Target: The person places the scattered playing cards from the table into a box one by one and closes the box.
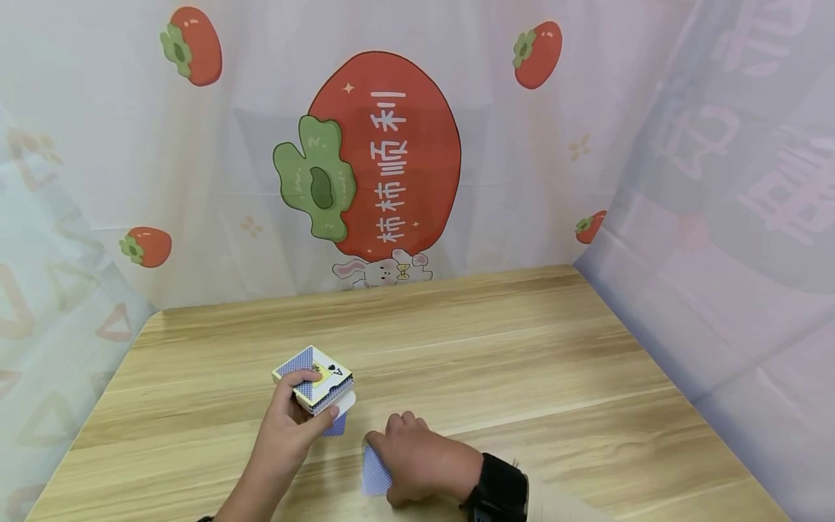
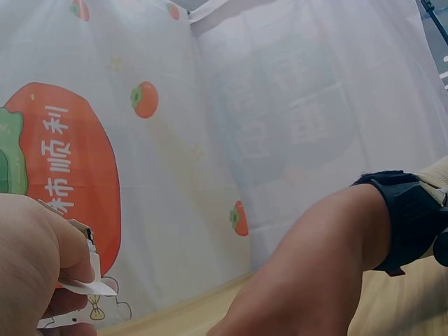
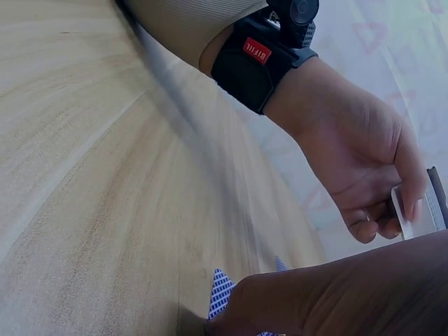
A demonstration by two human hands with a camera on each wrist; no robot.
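Note:
My left hand grips a playing-card box with a blue-patterned side and an ace printed on it. The box is raised over the table, its white flap sticking out at the near end. A blue-backed playing card lies on the table, partly hidden by that hand. To the right, my right hand pinches another blue-backed card at the table surface, its fingertips at the far edge and thumb at the near one. Part of this card shows beside the fingers in the right wrist view.
The wooden table extends behind and to both sides of the hands. Fabric printed with persimmons hangs along its back edge, with more cloth at the sides. A black band is on the right wrist.

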